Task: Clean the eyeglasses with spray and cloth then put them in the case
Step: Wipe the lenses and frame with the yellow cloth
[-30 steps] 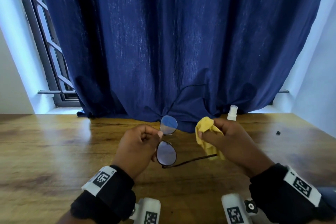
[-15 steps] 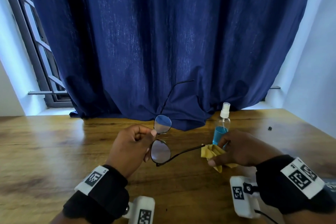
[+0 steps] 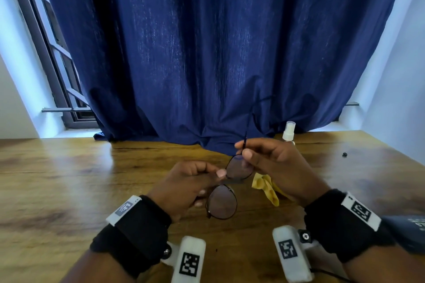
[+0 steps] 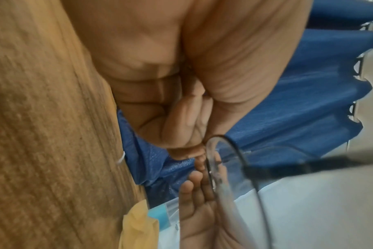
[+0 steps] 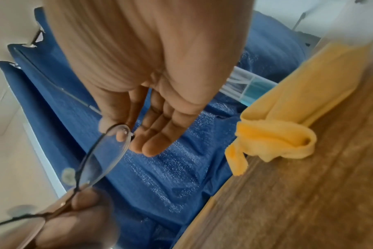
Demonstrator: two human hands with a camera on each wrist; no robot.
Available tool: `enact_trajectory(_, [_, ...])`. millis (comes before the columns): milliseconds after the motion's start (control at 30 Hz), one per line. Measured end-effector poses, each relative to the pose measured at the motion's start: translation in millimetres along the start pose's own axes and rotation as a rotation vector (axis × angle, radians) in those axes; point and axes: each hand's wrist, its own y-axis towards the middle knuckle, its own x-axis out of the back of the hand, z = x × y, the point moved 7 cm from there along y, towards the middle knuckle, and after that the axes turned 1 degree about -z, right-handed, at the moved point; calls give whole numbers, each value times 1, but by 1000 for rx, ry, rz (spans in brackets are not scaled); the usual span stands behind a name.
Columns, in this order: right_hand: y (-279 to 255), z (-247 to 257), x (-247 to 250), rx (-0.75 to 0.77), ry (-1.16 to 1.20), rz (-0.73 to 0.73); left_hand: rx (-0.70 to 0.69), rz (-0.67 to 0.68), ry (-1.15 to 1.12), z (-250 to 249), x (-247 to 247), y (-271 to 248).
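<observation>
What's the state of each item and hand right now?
Glasses: held off the table by both hands, far temple unfolded.
Left hand: pinches the glasses at the bridge.
Right hand: pinches the far temple near its hinge.
Cloth: crumpled, lying on the table, not held.
Spray bottle: upright, capped, untouched.
Case: at the right edge, mostly out of view.

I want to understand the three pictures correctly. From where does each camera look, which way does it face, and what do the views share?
Head: worn on the head, looking forward and down at the table and curtain; shows both forearms, left hand, right hand.
Left wrist: looks along the left palm to the eyeglasses.
Right wrist: looks along the right palm to the fingers pinching the frame; left fingertips show below.
Shared: all three show the eyeglasses and yellow cloth.
</observation>
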Motion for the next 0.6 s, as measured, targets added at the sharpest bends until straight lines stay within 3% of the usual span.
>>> enact_trajectory(100, [0,-6,6,-35,39,-105,22,-30,-75,5,5,2])
enact_trajectory(233, [0,-19,19,-141,116,-291,35,-192,-236,11,24,6])
enact_trajectory(367, [-2,-32,33,-226,140,-438,-65,-304,-332,2,36,4])
enact_trajectory(433, [-2,-36,33,-243,120,-458,-131,-367,-261,-3,40,2])
enact_trajectory(533, [-3,-39,29,-260,66,-443,-249,-512,90,-12,49,-4])
enact_trajectory(600, [-5,-38,25,-261,78,-436,-295,-564,162,-16,52,-8])
